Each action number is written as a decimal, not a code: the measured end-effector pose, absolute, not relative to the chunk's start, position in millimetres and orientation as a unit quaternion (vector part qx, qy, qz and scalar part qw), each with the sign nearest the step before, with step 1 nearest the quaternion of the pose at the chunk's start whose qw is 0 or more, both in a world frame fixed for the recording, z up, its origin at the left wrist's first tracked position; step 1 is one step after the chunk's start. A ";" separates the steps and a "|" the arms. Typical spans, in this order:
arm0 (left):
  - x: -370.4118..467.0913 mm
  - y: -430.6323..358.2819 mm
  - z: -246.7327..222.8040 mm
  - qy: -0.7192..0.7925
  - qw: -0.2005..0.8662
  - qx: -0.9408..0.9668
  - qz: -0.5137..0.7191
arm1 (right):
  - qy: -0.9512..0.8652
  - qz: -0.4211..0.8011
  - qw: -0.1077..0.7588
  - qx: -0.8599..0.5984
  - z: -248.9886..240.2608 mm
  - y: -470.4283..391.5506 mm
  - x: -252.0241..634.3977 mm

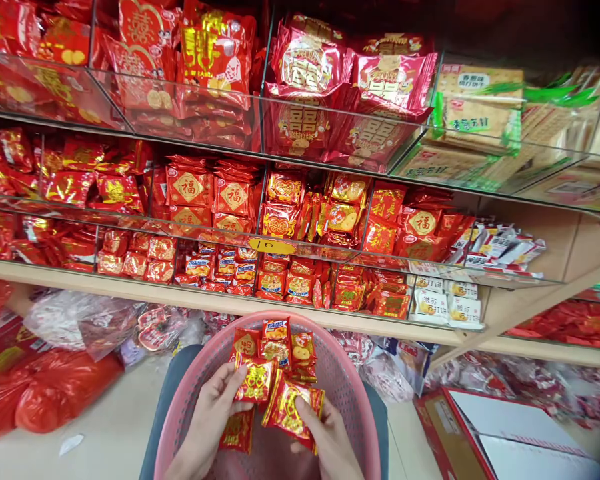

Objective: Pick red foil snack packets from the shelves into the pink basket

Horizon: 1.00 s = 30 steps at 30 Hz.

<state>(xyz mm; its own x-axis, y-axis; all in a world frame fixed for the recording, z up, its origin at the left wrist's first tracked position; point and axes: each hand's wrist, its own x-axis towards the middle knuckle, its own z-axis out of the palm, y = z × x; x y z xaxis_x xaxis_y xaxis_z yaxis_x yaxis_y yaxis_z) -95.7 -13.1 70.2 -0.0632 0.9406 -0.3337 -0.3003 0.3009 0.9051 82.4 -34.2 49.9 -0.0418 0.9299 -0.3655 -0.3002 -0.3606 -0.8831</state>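
Both hands are over a pink perforated basket [200, 363] at the bottom centre. My left hand [207, 410] pinches a red and gold packet [256, 381] between thumb and fingers. Another red and gold packet [293, 408] is gripped by my right hand [325, 430], thumb on top. The two held packets are side by side, close together. Behind them in the basket lie several small packets, one with a blue and white label [276, 328] and one showing a biscuit [303, 348]. A further red packet [237, 432] lies below the left-hand one.
Shelves [230, 303] with clear dividers hold many red packets, with green and white ones at the right. A yellow tag [273, 245] reads 10. Red plastic bags [65, 393] are on the floor at left, and an open carton [510, 433] is at right.
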 end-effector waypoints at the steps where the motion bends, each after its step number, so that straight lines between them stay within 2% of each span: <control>1: -97.2 -13.7 68.6 0.524 0.615 0.308 0.502 | -0.307 0.651 0.477 -0.504 50.4 -34.2 83.2; 11: -73.1 -32.0 63.2 0.503 0.657 0.282 0.485 | -0.343 0.617 0.486 -0.516 51.0 -40.0 70.7; 16: -67.9 -40.2 41.7 0.509 0.645 0.301 0.484 | -0.401 0.525 0.520 -0.541 43.2 -49.2 69.2; 20: -65.2 -48.4 19.0 0.504 0.636 0.300 0.501 | -0.410 0.491 0.503 -0.581 24.4 -58.5 69.4; 26: -55.5 -62.9 6.3 0.588 0.631 0.141 0.486 | -0.454 0.339 0.522 -0.637 -8.6 -68.9 64.7; 30: -50.2 -69.7 23.2 0.516 0.688 0.222 0.460 | -0.413 0.408 0.539 -0.610 -21.0 -73.1 56.6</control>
<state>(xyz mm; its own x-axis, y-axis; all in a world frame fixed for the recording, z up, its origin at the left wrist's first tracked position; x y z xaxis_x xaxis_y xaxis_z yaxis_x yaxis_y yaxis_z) -50.2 -69.7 23.2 0.0448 0.8620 -0.5049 -0.4038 0.4780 0.7801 56.6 -73.1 -21.0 0.3251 0.9442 -0.0530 0.0640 -0.0779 -0.9949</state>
